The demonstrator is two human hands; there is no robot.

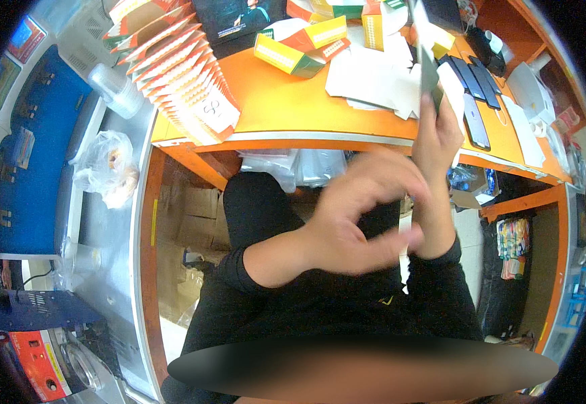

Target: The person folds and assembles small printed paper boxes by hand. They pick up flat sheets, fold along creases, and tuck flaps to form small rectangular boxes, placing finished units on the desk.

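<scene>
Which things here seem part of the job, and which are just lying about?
Likely part of the job: thin card in the right hand; yellow-and-green boxes; white sheets; orange-and-white stack.
Probably just lying about: phones; plastic bag; clear cups.

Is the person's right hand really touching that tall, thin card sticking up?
Touching. The head view shows it: the right hand grips the lower end of the thin card, which sticks up above it.

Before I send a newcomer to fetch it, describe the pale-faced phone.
Find the orange table, then its right-hand part, just right of the raised right hand. The phone lies nearest the front edge; its pale face distinguishes it from the darker phones behind.
</scene>
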